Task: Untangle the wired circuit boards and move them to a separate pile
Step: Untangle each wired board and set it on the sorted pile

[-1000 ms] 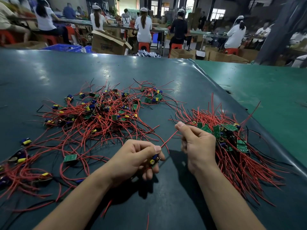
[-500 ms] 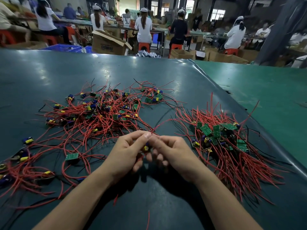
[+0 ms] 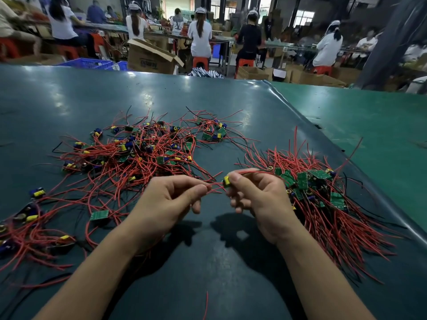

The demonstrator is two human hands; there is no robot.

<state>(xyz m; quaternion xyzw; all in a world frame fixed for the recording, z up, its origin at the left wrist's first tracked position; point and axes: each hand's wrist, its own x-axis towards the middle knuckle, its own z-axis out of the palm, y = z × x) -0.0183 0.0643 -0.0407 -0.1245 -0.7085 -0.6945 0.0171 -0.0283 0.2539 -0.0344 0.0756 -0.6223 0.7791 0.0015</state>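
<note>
A tangled heap of small green circuit boards with red and black wires (image 3: pixel 138 155) spreads over the left and middle of the dark green table (image 3: pixel 208 273). A tidier pile of boards (image 3: pixel 323 195) lies at the right, wires fanned toward me. Between the two, my right hand (image 3: pixel 261 199) pinches a small board with a yellow part (image 3: pixel 227 181) at thumb and forefinger. My left hand (image 3: pixel 171 199) pinches that board's red wires (image 3: pixel 213 189) just left of it. Both hands hover a little above the table.
More wired boards (image 3: pixel 32 227) lie scattered at the near left edge. One loose red wire (image 3: pixel 205 306) lies near the front. The table's raised right edge (image 3: pixel 323 135) borders a lighter green surface. Seated people, cardboard boxes (image 3: pixel 150 58) and blue crates stand beyond the far edge.
My hands, joined at the centre half a second ago, have drawn apart. The board has passed from my left hand to my right, and its wires now stretch between them.
</note>
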